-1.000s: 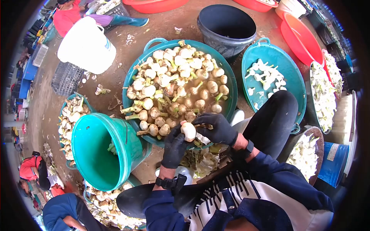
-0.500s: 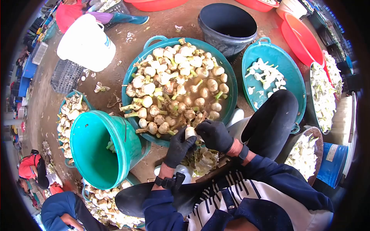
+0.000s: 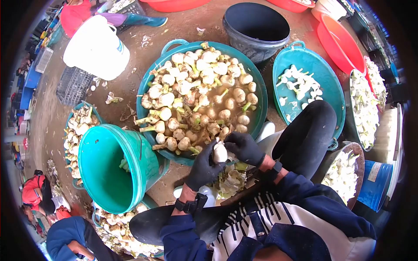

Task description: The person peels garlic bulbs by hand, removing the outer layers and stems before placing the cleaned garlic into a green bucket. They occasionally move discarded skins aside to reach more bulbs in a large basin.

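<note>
White bulb (image 3: 220, 153) is up btwn the two hands, just above the near rim of the big tub; L hand (image 3: 204, 167), black-gloved, is closed round its L side & underside; R hand (image 3: 246, 148), also gloved, has its fingertips bunched at the bulb's upper R; can't tell if they pinch anything; dark band on each wrist; loose peel (image 3: 230, 182) lies below the hands, nr the lap.

Straight ahead of the hands: big tub (image 3: 263, 102), blue-green, piled w/ stemmed bulbs (image 3: 185, 87), some in murky brown water; beyond it, a bit R, black bucket (image 3: 254, 51); to L of hands, green bucket (image 3: 150, 158), tilted, w/ a few pale bits inside; far L & ahead, white bucket (image 3: 96, 48), tilted, next to a dark crate (image 3: 74, 89).

R of hands, past the knee: oval tub (image 3: 328, 102) w/ some white bulbs; red tub (image 3: 342, 45) beyond that; blue barrel (image 3: 374, 185) far R; behind & L of hands, another person (image 3: 69, 239) in blue, bent over.
</note>
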Action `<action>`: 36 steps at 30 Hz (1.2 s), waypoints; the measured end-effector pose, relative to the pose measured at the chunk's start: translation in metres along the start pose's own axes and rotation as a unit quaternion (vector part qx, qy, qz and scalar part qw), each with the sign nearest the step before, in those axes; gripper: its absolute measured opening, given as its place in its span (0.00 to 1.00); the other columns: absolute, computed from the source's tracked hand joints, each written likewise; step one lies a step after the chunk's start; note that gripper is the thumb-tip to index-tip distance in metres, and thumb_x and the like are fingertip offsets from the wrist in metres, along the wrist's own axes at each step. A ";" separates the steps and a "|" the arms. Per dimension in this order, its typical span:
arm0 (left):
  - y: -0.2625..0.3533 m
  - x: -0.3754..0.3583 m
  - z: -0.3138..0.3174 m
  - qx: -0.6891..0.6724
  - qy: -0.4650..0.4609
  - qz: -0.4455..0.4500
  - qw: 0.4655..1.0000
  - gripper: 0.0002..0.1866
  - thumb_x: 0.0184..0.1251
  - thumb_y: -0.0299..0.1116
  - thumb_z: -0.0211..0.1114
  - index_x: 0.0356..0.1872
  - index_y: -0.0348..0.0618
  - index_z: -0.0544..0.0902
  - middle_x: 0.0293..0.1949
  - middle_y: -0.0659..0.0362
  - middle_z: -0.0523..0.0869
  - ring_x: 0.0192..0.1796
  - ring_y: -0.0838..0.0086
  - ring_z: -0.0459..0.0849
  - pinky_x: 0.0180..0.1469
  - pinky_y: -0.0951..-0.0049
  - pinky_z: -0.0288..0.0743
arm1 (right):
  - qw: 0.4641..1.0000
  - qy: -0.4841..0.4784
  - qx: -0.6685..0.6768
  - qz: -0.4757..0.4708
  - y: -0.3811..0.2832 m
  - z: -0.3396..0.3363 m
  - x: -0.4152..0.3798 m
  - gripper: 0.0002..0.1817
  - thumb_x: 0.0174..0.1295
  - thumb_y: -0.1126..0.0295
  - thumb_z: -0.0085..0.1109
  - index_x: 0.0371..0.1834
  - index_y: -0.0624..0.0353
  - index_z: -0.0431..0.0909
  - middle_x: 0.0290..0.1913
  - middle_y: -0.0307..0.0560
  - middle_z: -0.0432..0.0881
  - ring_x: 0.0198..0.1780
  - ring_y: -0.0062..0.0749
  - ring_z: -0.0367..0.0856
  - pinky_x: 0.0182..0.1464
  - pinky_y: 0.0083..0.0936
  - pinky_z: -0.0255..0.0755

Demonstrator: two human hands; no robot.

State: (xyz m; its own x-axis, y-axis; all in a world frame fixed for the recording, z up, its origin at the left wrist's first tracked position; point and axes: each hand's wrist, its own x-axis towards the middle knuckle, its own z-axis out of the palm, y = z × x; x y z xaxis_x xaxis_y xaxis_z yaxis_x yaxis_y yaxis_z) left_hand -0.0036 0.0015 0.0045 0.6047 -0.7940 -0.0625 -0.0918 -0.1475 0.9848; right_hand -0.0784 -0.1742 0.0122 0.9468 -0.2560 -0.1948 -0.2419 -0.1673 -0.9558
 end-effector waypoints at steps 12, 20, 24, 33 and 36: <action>0.005 -0.002 0.012 -0.076 0.098 -0.078 0.989 0.21 0.52 0.22 0.66 0.50 0.33 0.76 0.45 0.53 0.82 0.47 0.73 0.81 0.49 0.73 0.77 | 0.990 0.078 -0.015 0.120 0.024 0.016 0.006 0.14 0.59 0.65 0.59 0.33 0.70 0.79 0.24 0.55 0.81 0.29 0.29 0.79 0.35 0.32 0.72; 0.009 -0.002 0.004 -0.017 0.135 0.054 0.989 0.37 0.48 0.15 0.60 0.65 0.33 0.61 0.56 0.46 0.76 0.58 0.61 0.77 0.61 0.65 0.71 | 0.990 0.129 -0.021 0.059 0.026 -0.008 0.007 0.11 0.58 0.68 0.61 0.32 0.69 0.79 0.23 0.52 0.80 0.27 0.27 0.75 0.34 0.29 0.71; 0.000 0.001 0.000 0.121 0.187 0.120 0.967 0.40 0.45 0.16 0.62 0.66 0.32 0.60 0.59 0.44 0.73 0.62 0.56 0.74 0.64 0.62 0.68 | 0.972 -0.127 -0.187 -0.069 0.018 -0.031 0.001 0.16 0.53 0.63 0.67 0.41 0.61 0.80 0.40 0.53 0.82 0.36 0.44 0.80 0.41 0.32 0.73; 0.008 0.004 0.009 0.190 0.148 0.159 0.957 0.42 0.52 0.29 0.72 0.66 0.28 0.58 0.58 0.40 0.72 0.60 0.55 0.76 0.61 0.61 0.70 | 0.988 -0.027 -0.106 -0.110 -0.033 0.006 -0.004 0.33 0.45 0.58 0.73 0.55 0.60 0.74 0.47 0.57 0.79 0.46 0.52 0.81 0.48 0.37 0.75; 0.003 -0.001 0.013 0.165 0.131 0.110 0.971 0.41 0.54 0.32 0.70 0.67 0.30 0.58 0.65 0.37 0.65 0.67 0.46 0.67 0.65 0.58 0.66 | 0.991 -0.007 -0.089 -0.102 -0.028 0.012 -0.005 0.32 0.45 0.60 0.72 0.54 0.63 0.75 0.45 0.58 0.81 0.45 0.49 0.82 0.48 0.35 0.75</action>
State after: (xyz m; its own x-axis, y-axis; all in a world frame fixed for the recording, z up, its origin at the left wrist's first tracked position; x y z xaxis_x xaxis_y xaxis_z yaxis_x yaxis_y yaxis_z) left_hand -0.0149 -0.0052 0.0050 0.7181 -0.6567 0.2305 -0.4649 -0.2061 0.8610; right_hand -0.0734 -0.1573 0.0376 0.9822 -0.1876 -0.0063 -0.0783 -0.3790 -0.9221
